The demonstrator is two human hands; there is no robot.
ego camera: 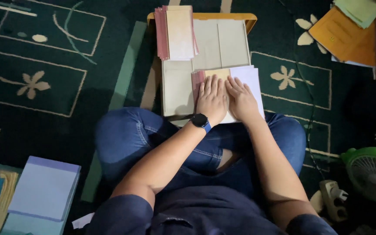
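Observation:
My left hand (212, 99) and my right hand (241, 99) lie flat side by side, fingers together, pressing down on a stack of paper sheets (251, 78) with pink edges at its left and a white sheet on top. The stack rests on a pale cardboard board (220, 43) with a yellow rim at the far end, just beyond my crossed legs in blue jeans. A dark watch with a blue strap sits on my left wrist. A second stack of pink and cream sheets (177, 32) lies at the board's far left corner.
A dark green patterned carpet (44, 87) covers the floor. A pile of light blue paper (44, 187) lies near left. Orange and green folders (347, 30) lie far right. A green fan (373, 174) and a white power plug strip (334, 200) sit near right.

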